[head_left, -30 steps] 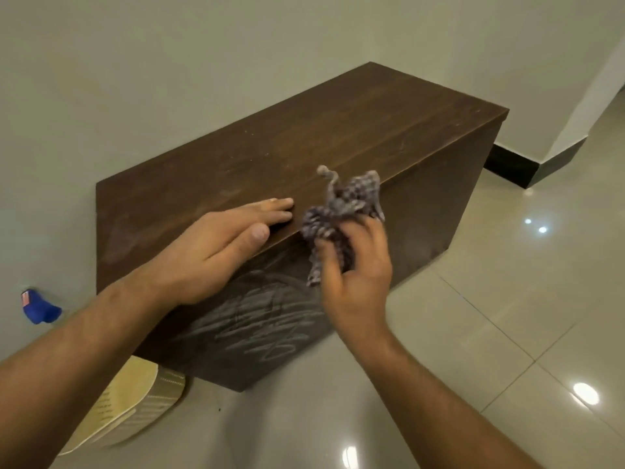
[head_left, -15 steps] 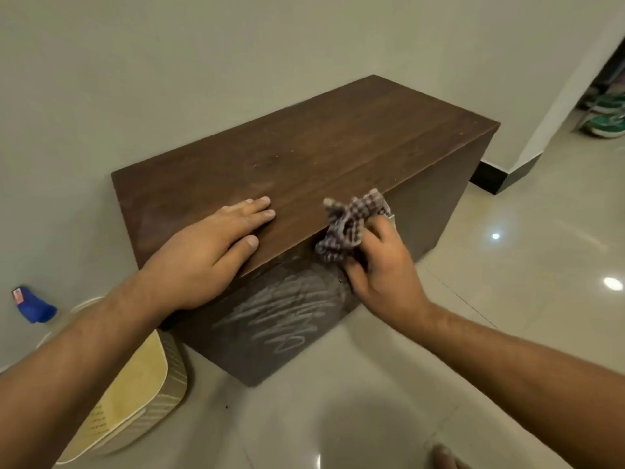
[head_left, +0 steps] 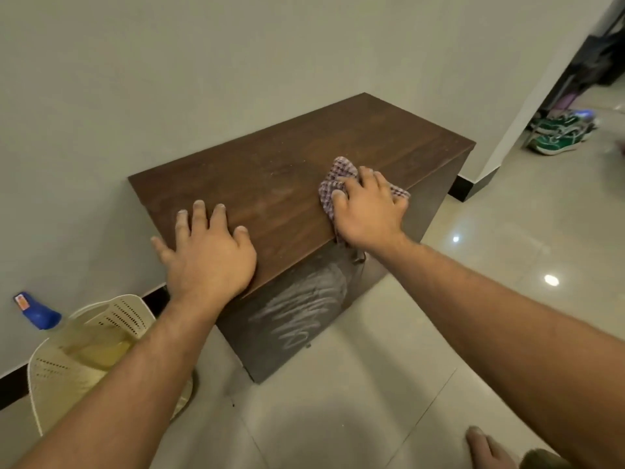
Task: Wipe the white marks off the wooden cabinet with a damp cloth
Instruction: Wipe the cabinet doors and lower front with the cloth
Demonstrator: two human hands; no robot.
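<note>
A low dark wooden cabinet stands against the wall. White chalk scribbles cover the left part of its front face, below the top edge. My right hand presses a checked cloth flat onto the cabinet top near its front edge, fingers spread over it. My left hand rests flat on the top's near left corner, fingers straight, holding nothing.
A cream perforated plastic basket sits on the floor left of the cabinet. A blue object lies by the wall. Green shoes sit at the far right. My foot shows at the bottom right on the glossy tiles.
My right hand lifted the bunched cloth from the cabinet's front edge and laid it on the top. My left hand stayed on the top. The view has risen.
</note>
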